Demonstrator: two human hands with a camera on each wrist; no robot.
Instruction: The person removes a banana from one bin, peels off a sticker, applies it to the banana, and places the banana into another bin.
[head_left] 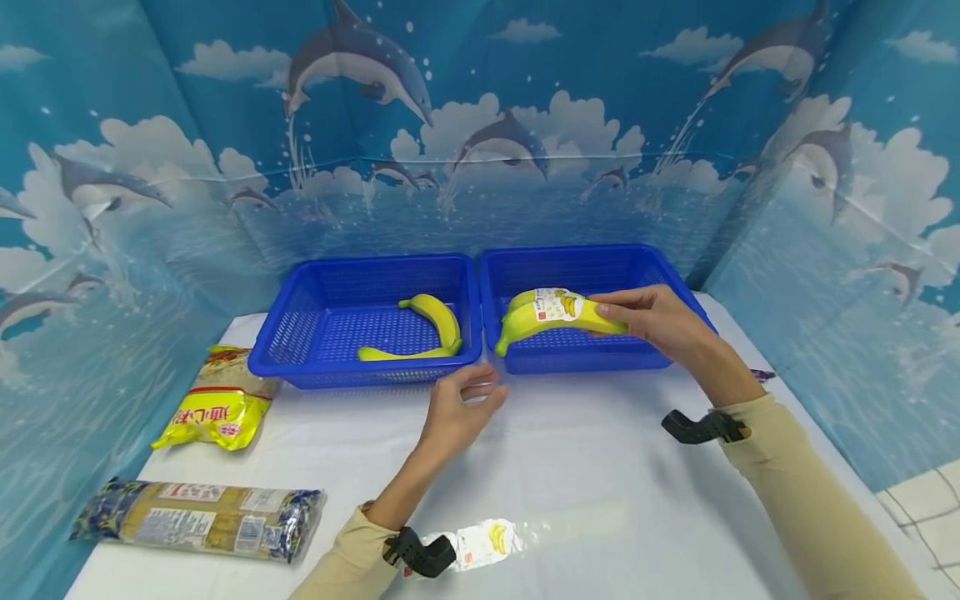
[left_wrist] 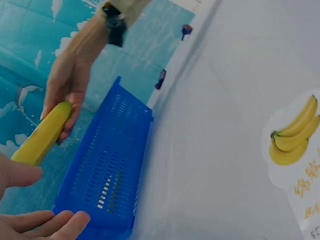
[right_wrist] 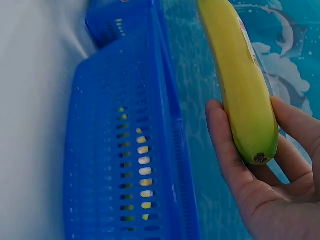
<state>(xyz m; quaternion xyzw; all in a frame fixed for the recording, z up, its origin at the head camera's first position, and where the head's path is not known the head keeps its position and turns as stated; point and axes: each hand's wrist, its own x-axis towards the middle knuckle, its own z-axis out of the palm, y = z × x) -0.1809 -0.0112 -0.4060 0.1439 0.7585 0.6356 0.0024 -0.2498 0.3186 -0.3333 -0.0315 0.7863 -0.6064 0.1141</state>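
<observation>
My right hand [head_left: 660, 321] holds a yellow banana [right_wrist: 245, 85] by one end, thumb on one side and fingers on the other. The banana is greenish at its tips and carries a printed white label [head_left: 550, 307]. It hangs over the right blue basket [head_left: 592, 363]; a second yellow curve shows just behind it in the head view. My left hand [head_left: 459, 408] is in front of the gap between the baskets, fingers loosely bent, holding nothing. Two bananas lie in the left blue basket [head_left: 300, 333]: a curved one [head_left: 442, 321] and one along the front wall [head_left: 401, 355].
A printed banana wrapper [head_left: 480, 546] lies on the white table by my left wrist. At the left are a yellow food bag [head_left: 217, 408] and a long pack [head_left: 198, 518]. Small purple-wrapped items [left_wrist: 161, 79] lie at the right edge. A dolphin-print curtain [head_left: 480, 200] surrounds the table.
</observation>
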